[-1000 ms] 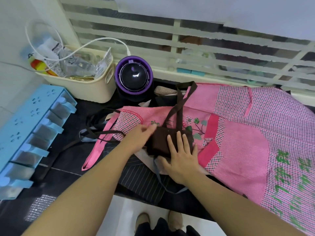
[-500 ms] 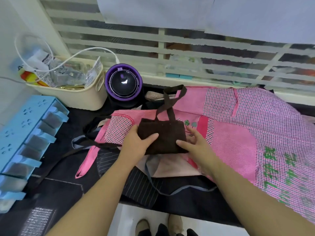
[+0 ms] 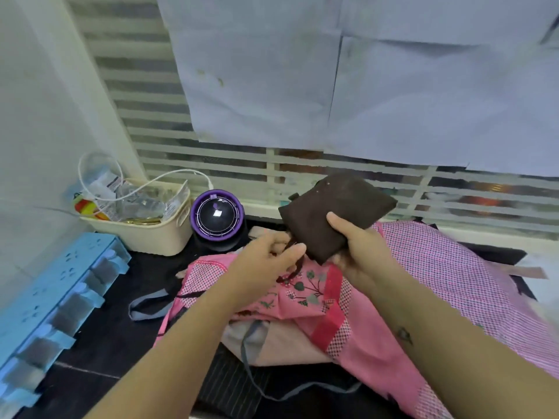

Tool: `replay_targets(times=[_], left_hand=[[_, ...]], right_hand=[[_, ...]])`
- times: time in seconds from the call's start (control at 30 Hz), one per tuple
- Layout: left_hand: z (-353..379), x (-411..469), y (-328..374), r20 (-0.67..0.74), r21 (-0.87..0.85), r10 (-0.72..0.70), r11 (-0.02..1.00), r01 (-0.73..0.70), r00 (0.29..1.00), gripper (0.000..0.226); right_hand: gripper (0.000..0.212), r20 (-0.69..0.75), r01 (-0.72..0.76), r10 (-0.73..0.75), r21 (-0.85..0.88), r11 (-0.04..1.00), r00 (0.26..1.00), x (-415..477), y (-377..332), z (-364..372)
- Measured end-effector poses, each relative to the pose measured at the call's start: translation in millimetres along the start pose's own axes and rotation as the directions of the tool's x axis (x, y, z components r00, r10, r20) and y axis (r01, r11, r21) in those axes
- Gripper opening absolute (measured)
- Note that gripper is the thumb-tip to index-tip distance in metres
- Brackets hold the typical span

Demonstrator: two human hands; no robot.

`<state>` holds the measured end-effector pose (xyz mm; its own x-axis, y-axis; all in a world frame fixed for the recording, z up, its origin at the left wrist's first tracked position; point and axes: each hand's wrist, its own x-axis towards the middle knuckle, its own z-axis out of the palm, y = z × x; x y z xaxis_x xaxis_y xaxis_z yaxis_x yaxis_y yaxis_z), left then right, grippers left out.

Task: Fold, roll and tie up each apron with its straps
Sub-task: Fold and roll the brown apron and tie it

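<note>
- Black worktop under slatted window, pink checked fabric aprons heaped on it.
- Right hand: grip curled round folded dark brown fabric apron, held up above the pink heap.
- Left hand: grip pinching dark brown strap hanging beneath it.

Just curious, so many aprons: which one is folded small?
The dark brown apron, a compact packet gripped in the right hand; the pink aprons lie spread loose on the counter.

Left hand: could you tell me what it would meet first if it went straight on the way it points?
Probably the folded brown apron gripped by the right hand, just beyond the left hand, which pinches its strap; depth is unclear.
</note>
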<state>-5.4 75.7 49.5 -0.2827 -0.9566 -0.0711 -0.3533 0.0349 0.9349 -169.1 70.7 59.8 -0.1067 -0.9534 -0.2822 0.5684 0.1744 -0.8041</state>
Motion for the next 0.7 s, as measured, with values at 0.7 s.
replay_targets(times=[0.7], left_hand=[[-31,5,138,-0.129,0.081,0.415,0.910,-0.407,0.901,0.028]], right_hand=[[0.079,0.245,0.079,-0.066,-0.043,0.996,0.967,-22,-144,23]])
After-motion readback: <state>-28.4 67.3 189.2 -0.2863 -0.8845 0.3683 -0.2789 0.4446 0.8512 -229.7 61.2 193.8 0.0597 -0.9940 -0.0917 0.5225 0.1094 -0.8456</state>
